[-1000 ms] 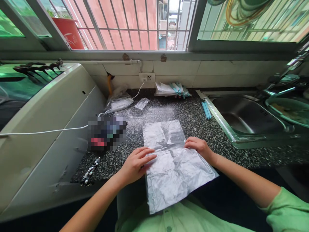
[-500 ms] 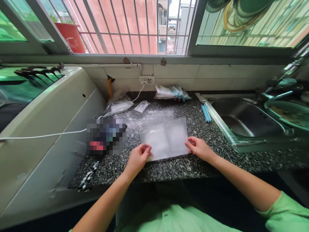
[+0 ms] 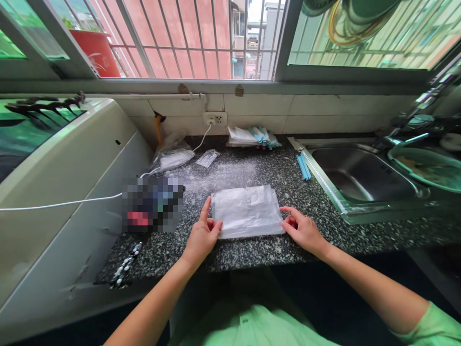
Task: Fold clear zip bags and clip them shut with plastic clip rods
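A clear plastic bag (image 3: 248, 211), folded over into a wide rectangle, lies near the front of the speckled black counter. My left hand (image 3: 201, 235) is at its near left corner: the thumb presses on the edge, the index finger stretches up along the left side, and the other fingers are curled. At the near right corner, my right hand (image 3: 304, 233) has the bag's edge between thumb and bent fingers. Some wrinkles and overlapping layers show in the plastic. The fingers' undersides are hidden.
Behind, a pile of bags with blue strips (image 3: 254, 137) rests by the wall. Blue sticks (image 3: 303, 167) lie beside the steel sink (image 3: 363, 173). To the left are a blurred-out device (image 3: 153, 204), a white cable (image 3: 65, 203), a beaded strand (image 3: 126, 266) and a small clear packet (image 3: 208, 157).
The bag's near half, which hung over the counter edge, has been folded up and away onto the rest. Both hands now hold the near corners, and my left index finger has straightened.
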`<state>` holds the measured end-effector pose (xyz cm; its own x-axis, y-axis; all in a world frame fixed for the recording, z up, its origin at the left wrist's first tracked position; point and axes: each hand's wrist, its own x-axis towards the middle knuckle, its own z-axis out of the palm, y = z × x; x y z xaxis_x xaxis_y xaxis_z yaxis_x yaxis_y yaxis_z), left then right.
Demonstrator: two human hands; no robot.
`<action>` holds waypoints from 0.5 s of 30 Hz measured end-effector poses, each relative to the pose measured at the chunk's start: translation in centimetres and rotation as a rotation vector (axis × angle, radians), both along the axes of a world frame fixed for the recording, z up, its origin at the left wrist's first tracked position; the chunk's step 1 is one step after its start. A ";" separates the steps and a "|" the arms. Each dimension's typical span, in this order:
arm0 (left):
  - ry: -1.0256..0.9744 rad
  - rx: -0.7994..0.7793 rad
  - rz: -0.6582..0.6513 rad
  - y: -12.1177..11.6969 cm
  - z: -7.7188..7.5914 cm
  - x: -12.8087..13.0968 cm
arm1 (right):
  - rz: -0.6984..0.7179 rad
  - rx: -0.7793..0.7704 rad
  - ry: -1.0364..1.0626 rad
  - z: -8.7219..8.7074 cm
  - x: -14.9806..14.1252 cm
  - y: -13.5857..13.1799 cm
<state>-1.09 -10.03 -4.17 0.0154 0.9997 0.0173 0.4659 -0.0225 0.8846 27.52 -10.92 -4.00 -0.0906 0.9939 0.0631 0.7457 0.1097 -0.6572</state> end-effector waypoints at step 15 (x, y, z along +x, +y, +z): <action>0.564 0.603 -0.210 -2.5 -0.5 6.9 | -0.028 -0.415 0.332 2.5 -0.1 12.8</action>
<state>5.77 -12.56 -4.62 0.3657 0.7974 0.4800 0.7669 -0.5504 0.3301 27.41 1.85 -1.48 -0.1055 0.9432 -0.3152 0.4887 -0.2269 -0.8424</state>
